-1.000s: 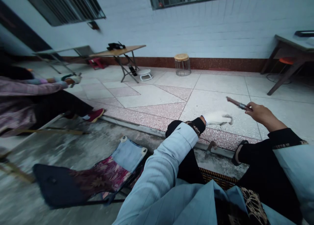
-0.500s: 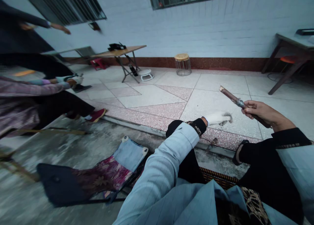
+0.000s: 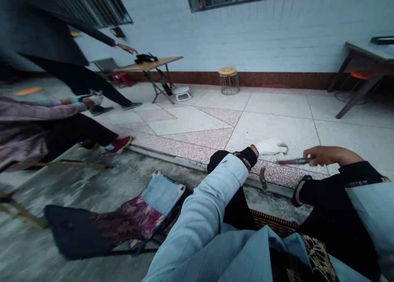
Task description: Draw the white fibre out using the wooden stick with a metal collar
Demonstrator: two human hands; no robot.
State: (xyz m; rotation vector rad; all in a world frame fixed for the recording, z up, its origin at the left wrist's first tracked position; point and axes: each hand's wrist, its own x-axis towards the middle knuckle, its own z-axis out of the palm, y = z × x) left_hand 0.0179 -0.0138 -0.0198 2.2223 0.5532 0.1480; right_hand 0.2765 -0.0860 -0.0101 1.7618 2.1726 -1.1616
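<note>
My left hand (image 3: 271, 147) wears a white glove and rests past my knee with its fingers curled; what it grips is too thin to name. A small brown piece (image 3: 262, 178) hangs just below it. My right hand (image 3: 320, 155) is bare and closed round a reddish-brown tool (image 3: 291, 161) with a metal band. The tool lies level and its tip points left, almost touching the glove. Light blue sleeves and dark trousers cover my arms and legs.
A folding fabric stool (image 3: 138, 214) lies at lower left. A seated person in purple (image 3: 27, 122) is at the left, and a person in dark clothes (image 3: 61, 56) reaches toward a folding table (image 3: 147, 64). A wire stool (image 3: 229, 81) and a desk (image 3: 366, 56) stand by the wall.
My right hand swung the tool down from a raised slant to level beside the glove. The person in dark clothes walked in from the left toward the folding table.
</note>
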